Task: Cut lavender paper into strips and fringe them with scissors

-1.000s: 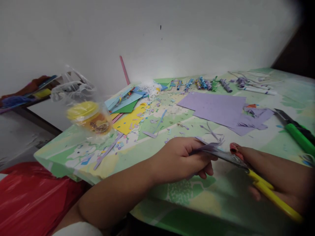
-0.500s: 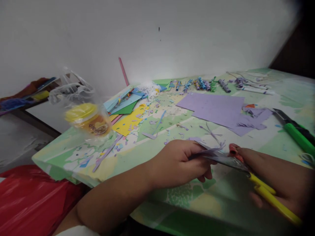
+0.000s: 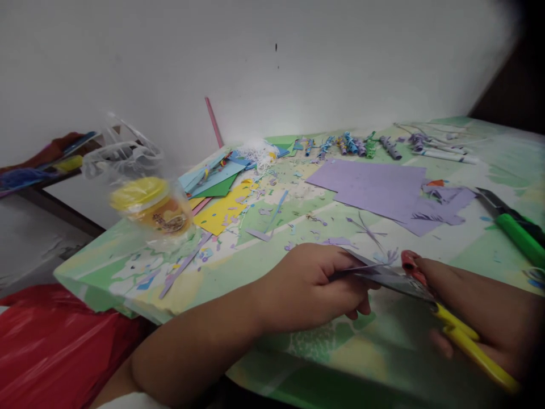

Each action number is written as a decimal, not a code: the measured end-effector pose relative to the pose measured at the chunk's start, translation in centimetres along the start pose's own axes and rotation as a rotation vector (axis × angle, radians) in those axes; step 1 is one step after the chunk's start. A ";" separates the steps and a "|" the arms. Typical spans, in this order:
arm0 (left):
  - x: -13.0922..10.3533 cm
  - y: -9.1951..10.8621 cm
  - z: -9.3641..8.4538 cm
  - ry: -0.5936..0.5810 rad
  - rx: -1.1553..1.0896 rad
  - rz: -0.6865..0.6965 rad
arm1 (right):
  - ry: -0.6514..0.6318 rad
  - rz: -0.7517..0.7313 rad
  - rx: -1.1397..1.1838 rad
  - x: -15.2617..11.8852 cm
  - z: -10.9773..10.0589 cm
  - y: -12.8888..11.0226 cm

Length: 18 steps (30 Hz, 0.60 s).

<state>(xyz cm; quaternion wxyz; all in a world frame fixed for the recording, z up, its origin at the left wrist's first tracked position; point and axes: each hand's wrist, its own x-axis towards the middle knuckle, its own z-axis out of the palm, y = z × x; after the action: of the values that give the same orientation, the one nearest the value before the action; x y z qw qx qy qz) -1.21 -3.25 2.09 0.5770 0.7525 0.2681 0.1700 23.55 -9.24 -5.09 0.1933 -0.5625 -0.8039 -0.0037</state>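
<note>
My left hand (image 3: 326, 289) is closed in a pinch on a small piece of purple paper (image 3: 374, 266) with a curled, fringed end. My right hand (image 3: 477, 301) grips yellow-handled scissors (image 3: 474, 343), whose metal blades reach leftward against the paper, close to my left fingertips. A red tube-like piece (image 3: 411, 262) sits at the tip of my right thumb; I cannot make out what it is. Just beyond the hands, larger sheets of purple paper (image 3: 370, 187) lie on the table, and a cut purple scrap (image 3: 445, 207) is beside them.
A green-handled utility knife (image 3: 517, 233) lies at the right. Curled paper rolls (image 3: 351, 143) line the back by the wall. Coloured sheets (image 3: 223, 210), white string (image 3: 258, 156) and a bagged yellow-lidded cup (image 3: 149, 204) stand left. Scraps litter the patterned tablecloth (image 3: 238, 264).
Both hands, with the paper and scissors, have shifted very slightly to the right. The pinch on the paper and the grip on the scissors are the same.
</note>
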 end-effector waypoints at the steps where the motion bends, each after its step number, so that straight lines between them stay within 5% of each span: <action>1: 0.0 0.0 0.0 -0.001 0.002 -0.005 | -0.049 -0.042 -0.015 -0.3 0.2 0.3; 9: 0.0 -0.1 0.1 -0.012 -0.112 -0.052 | -0.074 -0.127 -0.078 -1.2 1.6 1.8; 18: 0.0 -0.2 0.4 0.018 -0.264 -0.163 | -0.077 -0.107 -0.107 -0.2 0.9 1.4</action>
<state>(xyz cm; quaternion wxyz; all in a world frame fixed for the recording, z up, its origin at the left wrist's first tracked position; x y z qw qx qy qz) -1.07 -3.52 1.77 0.6805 0.6442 0.3087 0.1632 24.56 -8.71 -6.25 0.1315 -0.5278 -0.8384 -0.0356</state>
